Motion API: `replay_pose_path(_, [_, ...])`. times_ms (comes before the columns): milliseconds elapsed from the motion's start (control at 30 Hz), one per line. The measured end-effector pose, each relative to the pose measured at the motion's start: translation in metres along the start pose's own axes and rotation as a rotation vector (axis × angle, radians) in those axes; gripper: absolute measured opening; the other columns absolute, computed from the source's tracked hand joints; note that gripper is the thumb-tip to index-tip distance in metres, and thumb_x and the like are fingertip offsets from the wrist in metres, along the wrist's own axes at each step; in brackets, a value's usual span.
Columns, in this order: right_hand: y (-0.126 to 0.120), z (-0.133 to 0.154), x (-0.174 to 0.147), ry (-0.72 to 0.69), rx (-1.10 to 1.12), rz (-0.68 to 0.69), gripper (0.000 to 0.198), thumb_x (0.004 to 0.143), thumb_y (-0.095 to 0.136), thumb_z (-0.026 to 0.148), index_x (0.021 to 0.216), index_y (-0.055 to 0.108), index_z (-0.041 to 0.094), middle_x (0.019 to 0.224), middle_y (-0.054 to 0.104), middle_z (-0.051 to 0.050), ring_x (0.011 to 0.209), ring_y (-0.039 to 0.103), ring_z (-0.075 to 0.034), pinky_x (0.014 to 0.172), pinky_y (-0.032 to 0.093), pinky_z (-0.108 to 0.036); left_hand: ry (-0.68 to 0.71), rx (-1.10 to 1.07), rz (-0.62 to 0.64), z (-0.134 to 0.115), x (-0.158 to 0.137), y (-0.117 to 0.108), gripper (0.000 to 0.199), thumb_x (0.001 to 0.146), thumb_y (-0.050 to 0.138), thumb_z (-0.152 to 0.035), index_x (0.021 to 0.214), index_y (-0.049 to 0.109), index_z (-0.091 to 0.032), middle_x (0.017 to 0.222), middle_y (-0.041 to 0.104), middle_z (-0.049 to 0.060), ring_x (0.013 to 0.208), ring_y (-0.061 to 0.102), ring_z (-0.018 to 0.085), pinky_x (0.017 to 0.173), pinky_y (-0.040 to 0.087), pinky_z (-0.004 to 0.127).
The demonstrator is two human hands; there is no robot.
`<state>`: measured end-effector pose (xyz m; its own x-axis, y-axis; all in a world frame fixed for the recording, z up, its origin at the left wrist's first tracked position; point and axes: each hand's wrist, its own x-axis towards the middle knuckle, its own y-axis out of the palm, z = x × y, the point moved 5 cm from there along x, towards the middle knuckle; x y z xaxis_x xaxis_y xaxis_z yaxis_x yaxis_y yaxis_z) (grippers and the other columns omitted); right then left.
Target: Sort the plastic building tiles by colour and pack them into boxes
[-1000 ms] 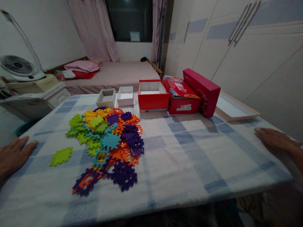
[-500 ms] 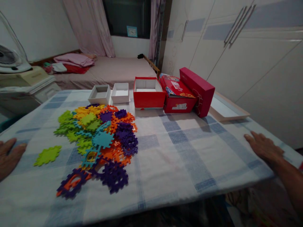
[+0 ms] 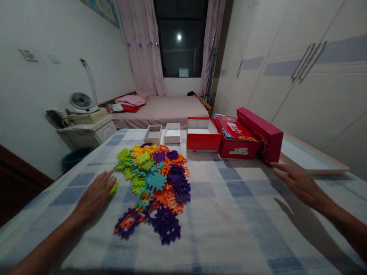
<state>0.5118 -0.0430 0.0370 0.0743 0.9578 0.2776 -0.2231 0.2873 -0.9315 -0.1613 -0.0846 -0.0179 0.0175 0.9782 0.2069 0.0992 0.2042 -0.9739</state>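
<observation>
My left hand [image 3: 96, 193] stretches out flat at the left of the pile, partly covering a lone lime-green toothed piece [image 3: 114, 188]; I cannot tell whether it touches it. The heap of flat plastic interlocking pieces [image 3: 156, 180] is green, yellow, teal, orange and purple. Nearer to me lie a purple piece over an orange one [image 3: 128, 223] and several purple pieces [image 3: 168, 225]. On the other side, my right hand [image 3: 301, 185] hovers with fingers extended, its fingertips near the bottom corner of a magenta box [image 3: 263, 131]. Neither hand holds anything visible.
Behind the heap stand two small white boxes [image 3: 172, 133], an open red box [image 3: 203, 141] and another red box [image 3: 239, 147] with a printed red item on top. A shallow white tray [image 3: 312, 154] lies at the right. A blue-checked cloth [image 3: 229, 229] covers the table.
The view has tilted up and swung left. My left hand has come in over the lone green piece. My right hand has moved forward, up to the magenta box.
</observation>
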Motion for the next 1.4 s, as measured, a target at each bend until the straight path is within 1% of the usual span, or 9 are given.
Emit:
replay_pose_path(133, [0.036,0.114,0.005,-0.192,0.308,0.119,0.048,0.090,0.032,0.049,0.121,0.056,0.021,0.124,0.060,-0.009,0.111,0.058,-0.026,0.096,0.045,-0.041,-0.068,-0.191,-0.076,-0.053,-0.001,-0.002,0.050,0.088,0.031,-0.041,0.127,0.051,-0.018,0.144,0.043,0.011,0.137,0.032,0.026,0.113,0.024,0.043])
replay_pose_path(267, [0.071,0.170,-0.004,-0.404,0.287,0.046,0.041,0.091,0.035,0.040,0.118,0.058,0.020,0.123,0.060,-0.011,0.113,0.056,-0.024,0.098,0.044,-0.043,-0.154,-0.424,-0.095,-0.084,0.003,-0.004,0.062,0.089,0.030,-0.054,0.139,0.038,-0.018,0.150,0.034,0.011,0.139,0.028,0.022,0.114,0.023,0.043])
replay_pose_path(667, [0.085,0.182,-0.019,-0.490,0.114,-0.031,0.036,0.092,0.040,0.032,0.120,0.058,0.019,0.127,0.057,-0.012,0.120,0.051,-0.025,0.099,0.040,-0.044,0.047,-0.433,-0.259,-0.166,0.035,-0.030,0.058,0.080,0.054,-0.053,0.130,0.051,-0.022,0.148,0.036,0.012,0.137,0.033,0.029,0.112,0.028,0.049])
replay_pose_path(833, [0.085,0.184,-0.020,-0.495,0.111,-0.046,0.035,0.092,0.039,0.032,0.119,0.059,0.021,0.126,0.058,-0.011,0.118,0.051,-0.025,0.097,0.041,-0.044,0.313,-0.411,-0.134,-0.232,0.055,-0.028,0.042,0.083,0.052,-0.044,0.122,0.058,-0.027,0.132,0.056,0.009,0.130,0.043,0.028,0.109,0.033,0.052])
replay_pose_path(967, [0.083,0.184,-0.021,-0.516,0.105,-0.054,0.035,0.092,0.039,0.031,0.119,0.059,0.021,0.125,0.058,-0.010,0.118,0.051,-0.024,0.099,0.041,-0.042,0.445,-0.372,-0.058,-0.267,0.057,-0.032,0.050,0.087,0.045,-0.048,0.130,0.052,-0.023,0.138,0.050,0.011,0.135,0.035,0.029,0.110,0.032,0.050])
replay_pose_path(1067, [0.082,0.183,-0.021,-0.522,0.099,-0.052,0.035,0.092,0.039,0.032,0.120,0.058,0.022,0.125,0.058,-0.010,0.118,0.051,-0.023,0.098,0.041,-0.041,0.569,-0.306,-0.038,-0.255,0.036,-0.045,0.059,0.085,0.044,-0.055,0.136,0.044,-0.025,0.148,0.038,0.009,0.140,0.026,0.028,0.113,0.027,0.048])
replay_pose_path(1167, [0.084,0.183,-0.021,-0.512,0.085,-0.038,0.035,0.092,0.039,0.031,0.120,0.058,0.019,0.126,0.057,-0.011,0.118,0.051,-0.024,0.098,0.041,-0.042,0.664,-0.221,-0.001,-0.209,-0.002,-0.049,0.076,0.075,0.052,-0.065,0.142,0.032,-0.034,0.153,0.028,0.007,0.140,0.024,0.032,0.112,0.024,0.054])
replay_pose_path(1300, [0.087,0.182,-0.019,-0.505,0.082,-0.019,0.037,0.092,0.041,0.030,0.121,0.058,0.015,0.127,0.056,-0.013,0.119,0.050,-0.024,0.099,0.039,-0.042,0.621,-0.168,0.014,-0.140,-0.048,-0.040,0.103,0.061,0.053,-0.079,0.147,0.018,-0.033,0.156,0.015,0.011,0.138,0.024,0.039,0.107,0.028,0.058])
replay_pose_path(1400, [0.090,0.180,-0.017,-0.510,0.077,-0.007,0.037,0.092,0.041,0.030,0.121,0.057,0.013,0.128,0.055,-0.014,0.119,0.049,-0.025,0.100,0.038,-0.042,0.561,-0.145,0.064,-0.124,-0.062,-0.028,0.109,0.060,0.053,-0.080,0.148,0.012,-0.031,0.157,0.011,0.013,0.137,0.026,0.040,0.105,0.033,0.057])
